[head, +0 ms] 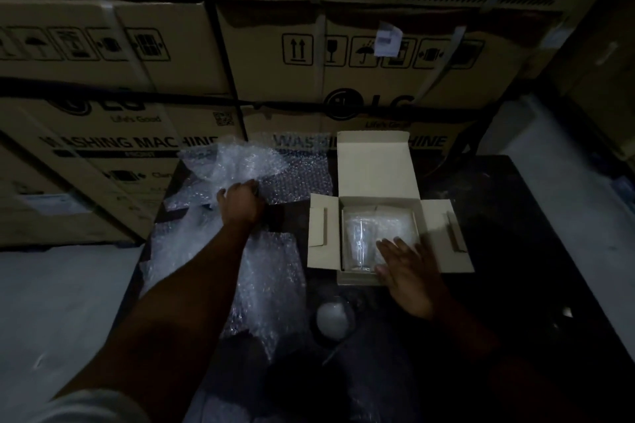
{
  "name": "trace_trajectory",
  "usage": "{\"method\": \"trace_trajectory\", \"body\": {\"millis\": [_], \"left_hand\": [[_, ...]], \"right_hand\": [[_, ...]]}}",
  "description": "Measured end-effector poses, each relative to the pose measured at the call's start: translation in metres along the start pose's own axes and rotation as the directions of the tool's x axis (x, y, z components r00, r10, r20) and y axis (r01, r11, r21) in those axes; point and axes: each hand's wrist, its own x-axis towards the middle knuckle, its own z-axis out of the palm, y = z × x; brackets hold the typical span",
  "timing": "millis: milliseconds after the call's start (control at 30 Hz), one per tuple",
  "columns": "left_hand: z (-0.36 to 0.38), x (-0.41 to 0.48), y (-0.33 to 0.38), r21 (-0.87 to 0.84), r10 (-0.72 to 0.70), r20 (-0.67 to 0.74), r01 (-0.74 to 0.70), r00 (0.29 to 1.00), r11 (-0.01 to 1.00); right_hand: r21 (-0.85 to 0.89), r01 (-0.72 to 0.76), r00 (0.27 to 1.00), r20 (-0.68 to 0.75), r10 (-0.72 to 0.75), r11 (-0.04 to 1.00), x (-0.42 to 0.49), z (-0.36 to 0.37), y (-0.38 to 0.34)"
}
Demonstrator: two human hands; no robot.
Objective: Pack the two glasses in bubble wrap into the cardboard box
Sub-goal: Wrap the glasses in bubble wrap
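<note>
Hands | left hand [240, 201] grips bubble wrap [233, 161] | right hand [409, 268] flat on cardboard box [321, 237]

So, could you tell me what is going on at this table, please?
A person is packing glasses. The open cardboard box already holds one wrapped glass, and the right hand rests flat on its contents. The left hand grips a loose bubble wrap sheet further back on the dark table. A second glass sits on the table nearer the person, seemingly not yet wrapped.

Dim storeroom/warehouse; stacked washing machine cartons [360, 79] w/ handling symbols; bare concrete floor [51, 302]
</note>
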Motion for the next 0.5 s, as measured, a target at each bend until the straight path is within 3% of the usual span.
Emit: {"method": "trace_trajectory", "body": {"millis": [67, 133, 200, 300, 367, 433, 500], "left_hand": [[-0.002, -0.008, 0.003, -0.366, -0.024, -0.038, 0.009, 0.999, 0.930], [-0.013, -0.018, 0.016, -0.657, -0.101, -0.009, 0.070, 0.995, 0.750], [-0.032, -0.029, 0.032, -0.831, -0.149, 0.056, 0.129, 0.987, 0.542], [-0.068, -0.041, 0.047, -0.926, -0.105, 0.182, 0.206, 0.978, 0.315], [-0.091, -0.049, 0.052, -0.941, -0.045, 0.278, 0.282, 0.959, 0.186], [-0.110, -0.059, 0.058, -0.943, 0.048, 0.330, 0.328, 0.943, 0.050], [-0.125, -0.070, 0.063, -0.930, 0.167, 0.334, 0.353, 0.928, -0.104]], "right_hand": [[-0.001, 0.011, 1.000, 0.006, -0.011, 1.000, -0.001, -0.001, 0.000], [-0.001, 0.009, 1.000, 0.013, -0.009, 1.000, -0.002, -0.003, -0.001], [-0.003, 0.012, 1.000, 0.014, -0.012, 1.000, -0.003, -0.004, -0.001], [0.082, 0.007, 0.999, 0.045, -0.011, 0.997, -0.003, -0.008, 0.000], [0.282, -0.042, 0.999, 0.040, 0.032, 0.958, -0.003, -0.012, 0.005], [0.592, -0.104, 0.994, 0.027, 0.110, 0.799, -0.004, -0.019, 0.009], [0.790, -0.125, 0.983, 0.016, 0.185, 0.600, -0.006, -0.031, 0.009]]}}
